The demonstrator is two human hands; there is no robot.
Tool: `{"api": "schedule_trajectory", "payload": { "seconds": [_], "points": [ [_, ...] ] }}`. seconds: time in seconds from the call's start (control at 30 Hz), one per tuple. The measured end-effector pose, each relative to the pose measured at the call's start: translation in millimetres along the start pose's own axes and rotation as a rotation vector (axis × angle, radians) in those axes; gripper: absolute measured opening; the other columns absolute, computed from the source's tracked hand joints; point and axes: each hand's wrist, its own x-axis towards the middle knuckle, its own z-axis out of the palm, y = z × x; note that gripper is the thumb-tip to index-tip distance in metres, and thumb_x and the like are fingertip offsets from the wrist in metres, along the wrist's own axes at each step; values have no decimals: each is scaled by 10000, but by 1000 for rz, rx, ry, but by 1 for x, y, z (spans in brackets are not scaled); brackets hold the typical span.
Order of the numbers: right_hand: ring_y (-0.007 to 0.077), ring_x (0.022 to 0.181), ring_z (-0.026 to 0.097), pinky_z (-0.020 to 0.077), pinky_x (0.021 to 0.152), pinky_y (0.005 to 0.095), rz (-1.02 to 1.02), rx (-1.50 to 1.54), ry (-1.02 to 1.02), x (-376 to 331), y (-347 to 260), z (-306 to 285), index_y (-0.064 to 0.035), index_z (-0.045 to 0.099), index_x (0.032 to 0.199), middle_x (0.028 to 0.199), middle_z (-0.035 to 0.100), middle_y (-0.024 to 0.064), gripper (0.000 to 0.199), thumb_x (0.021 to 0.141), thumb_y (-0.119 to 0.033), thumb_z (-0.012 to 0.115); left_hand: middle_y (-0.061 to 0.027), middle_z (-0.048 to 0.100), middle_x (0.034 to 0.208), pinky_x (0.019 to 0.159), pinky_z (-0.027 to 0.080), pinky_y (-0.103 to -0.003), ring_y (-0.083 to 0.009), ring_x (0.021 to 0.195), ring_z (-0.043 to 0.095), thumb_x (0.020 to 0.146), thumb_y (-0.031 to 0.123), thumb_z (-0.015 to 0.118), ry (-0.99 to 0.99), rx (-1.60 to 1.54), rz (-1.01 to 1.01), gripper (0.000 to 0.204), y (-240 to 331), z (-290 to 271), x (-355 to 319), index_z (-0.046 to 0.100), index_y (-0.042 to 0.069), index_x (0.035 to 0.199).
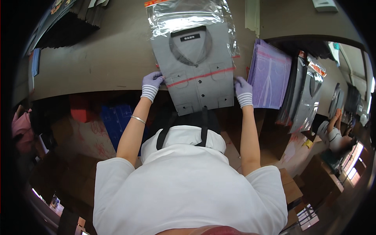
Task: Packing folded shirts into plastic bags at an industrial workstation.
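Shirt: a folded grey shirt (pixel 197 66) lies flat on the brown table (pixel 102 58), collar away from the person, its upper part inside a clear plastic bag (pixel 188 17).
Left hand: the gloved left hand (pixel 151 84) pinches the shirt's left edge, fingers closed on it, seemingly to keep the fold square.
Right hand: the gloved right hand (pixel 243 91) grips the opposite edge, closed on the shirt likewise.
Bag: its red-edged opening crosses the shirt's middle, so the lower half is uncovered.
Nearby: a stack of purple packets (pixel 270 76) just right; bagged dark shirts (pixel 305 96) beyond.
In the way: nothing lies between hands and shirt.
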Motion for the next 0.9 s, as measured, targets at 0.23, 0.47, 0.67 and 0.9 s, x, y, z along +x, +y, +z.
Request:
{"api": "schedule_trajectory", "payload": {
  "seconds": [0.23, 0.47, 0.67, 0.9],
  "points": [
    [339, 868, 584, 460, 756, 387, -73, 27, 234, 114, -62, 3, -109, 604, 974, 935, 611, 160, 240, 784, -236, 529, -82, 646, 729, 617, 483, -246, -128, 636, 599, 742, 132, 635, 50, 31, 28, 230, 35, -14, 59, 635, -46, 887],
    [327, 883, 578, 454, 771, 373, 104, -162, 71, 141, -70, 35, -108, 643, 906, 954, 618, 128, 272, 730, -303, 570, -65, 638, 659, 530, 467, -234, -111, 536, 567, 725, 133, 647, 199, 309, 77, 181, 31, -5, 92, 663, -17, 826],
    [204, 756, 607, 452, 708, 285, 38, 212, 76, 75, -22, 23, -7, 631, 891, 834, 638, 138, 255, 732, -206, 635, -75, 664, 757, 663, 468, -257, -133, 659, 598, 695, 187, 691, 107, 96, 93, 241, 16, 0, 42, 659, 0, 843],
    [119, 707, 550, 440, 672, 247, 178, 223, -5, -68, 27, 14, 31, 621, 845, 779, 626, 75, 187, 768, -139, 632, -103, 638, 750, 641, 471, -297, -192, 681, 611, 707, 156, 664, -173, 307, 214, 170, -32, -1, -65, 635, 19, 804]
  ]
}}
